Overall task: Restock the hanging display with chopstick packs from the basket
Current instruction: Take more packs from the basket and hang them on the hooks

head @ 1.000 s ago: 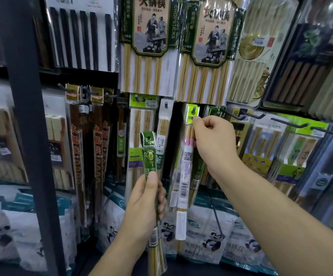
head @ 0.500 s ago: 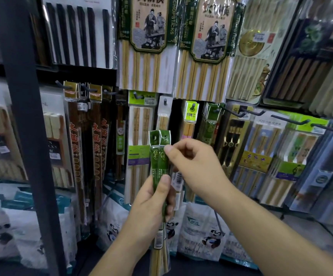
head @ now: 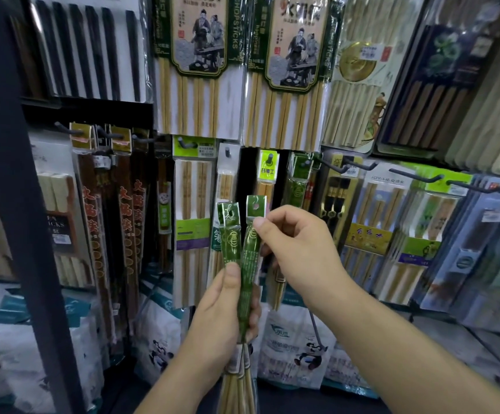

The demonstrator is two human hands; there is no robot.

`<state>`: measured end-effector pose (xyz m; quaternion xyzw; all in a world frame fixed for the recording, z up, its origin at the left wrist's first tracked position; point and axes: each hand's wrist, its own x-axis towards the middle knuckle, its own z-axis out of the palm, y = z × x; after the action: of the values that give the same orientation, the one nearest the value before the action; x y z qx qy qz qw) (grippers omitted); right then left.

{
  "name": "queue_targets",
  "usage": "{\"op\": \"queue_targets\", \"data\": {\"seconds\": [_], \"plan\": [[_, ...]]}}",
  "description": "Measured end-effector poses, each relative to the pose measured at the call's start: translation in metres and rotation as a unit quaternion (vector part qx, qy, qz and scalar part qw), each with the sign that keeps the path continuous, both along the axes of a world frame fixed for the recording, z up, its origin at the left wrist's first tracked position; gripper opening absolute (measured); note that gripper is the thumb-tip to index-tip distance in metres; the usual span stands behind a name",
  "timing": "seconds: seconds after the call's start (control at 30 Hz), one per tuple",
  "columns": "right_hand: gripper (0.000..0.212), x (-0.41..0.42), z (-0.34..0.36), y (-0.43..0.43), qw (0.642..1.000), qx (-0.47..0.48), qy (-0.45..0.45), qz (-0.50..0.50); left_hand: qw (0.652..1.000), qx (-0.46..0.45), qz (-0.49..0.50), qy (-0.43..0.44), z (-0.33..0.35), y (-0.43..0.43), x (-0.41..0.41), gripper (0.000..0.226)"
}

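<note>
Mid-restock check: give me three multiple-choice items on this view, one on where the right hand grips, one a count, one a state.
1. Where does the right hand pinch the green pack?
A. near its top, just under the hang hole
B. at its bottom end
C. halfway down its length

2. How many green header tabs stand above the left hand?
A. one
B. two
C. four

3. The pinched pack is:
A. hung on a peg
B. lying on the floor
C. off any peg, its lower part in the left hand

Answers:
1 A: the fingertips sit just below the hang hole.
2 B: two tabs stand side by side above the left thumb.
3 C: the hole is free, and the pack runs down into the left hand's grip.
</note>
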<state>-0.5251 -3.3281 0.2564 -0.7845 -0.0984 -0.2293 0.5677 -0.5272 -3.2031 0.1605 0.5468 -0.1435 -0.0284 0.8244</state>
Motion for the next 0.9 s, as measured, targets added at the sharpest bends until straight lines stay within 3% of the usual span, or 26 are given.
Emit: {"op": "queue_targets", "data": {"seconds": [0.17,0.37,0.9], "plan": [[0.025,0.006,0.021,-0.016,0.997,0.064,-0.038,-0.035,0.993,0.082,0.080,-0.004,-0.001,0.002,0.003,0.048],[0.022,0.018,0.041,-0.030,0.990,0.095,-0.022,-0.101,1.000,-0.002,0.016,-0.006,0.002,0.004,0.001,0.046],[0.037,0.031,0.045,-0.034,0.988,0.082,-0.018,-0.133,1.000,0.014,-0.001,0.001,0.003,0.009,-0.001,0.046]]}}
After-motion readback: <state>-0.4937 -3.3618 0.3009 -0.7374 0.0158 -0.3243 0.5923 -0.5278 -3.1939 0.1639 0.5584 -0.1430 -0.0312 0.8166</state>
